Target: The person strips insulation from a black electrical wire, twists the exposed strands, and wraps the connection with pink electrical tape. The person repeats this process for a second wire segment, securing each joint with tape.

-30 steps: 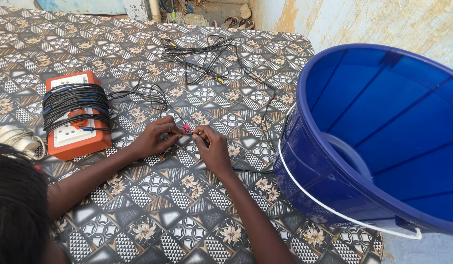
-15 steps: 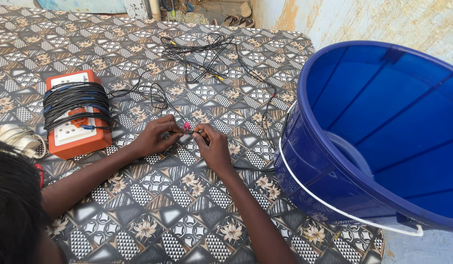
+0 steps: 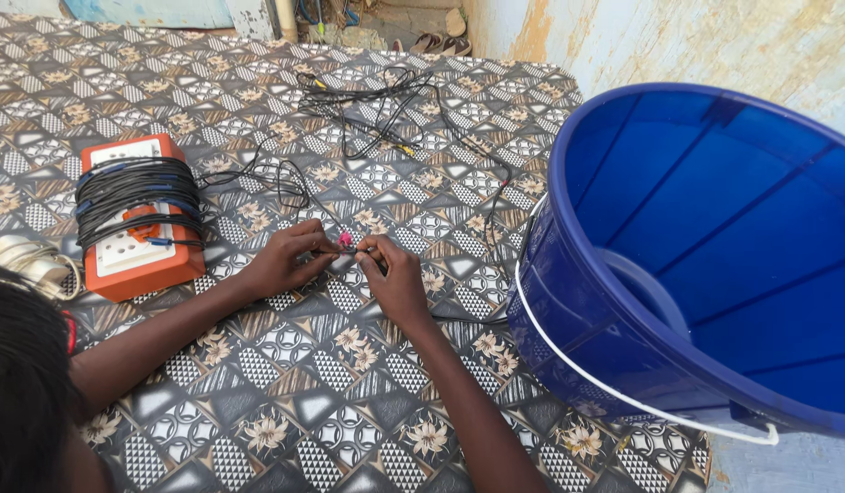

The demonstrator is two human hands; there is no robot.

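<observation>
Both forearms extend forward from the lower left, bare to the elbow, converging toward the middle of the view. The left hand (image 3: 286,260) lies knuckles up, fingers curled inward with the thumb and forefinger pinched together at the tips. The right hand (image 3: 397,278) mirrors it, wrist slightly bent, fingertips drawn together in a pinch (the contact point itself is too small to make out). The fingertips of the two hands meet almost tip to tip. Both wrists sit low.

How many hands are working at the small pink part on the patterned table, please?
2: the left hand and the right hand meet at the small pink part, between the orange socket box and the blue plastic bucket.
</observation>
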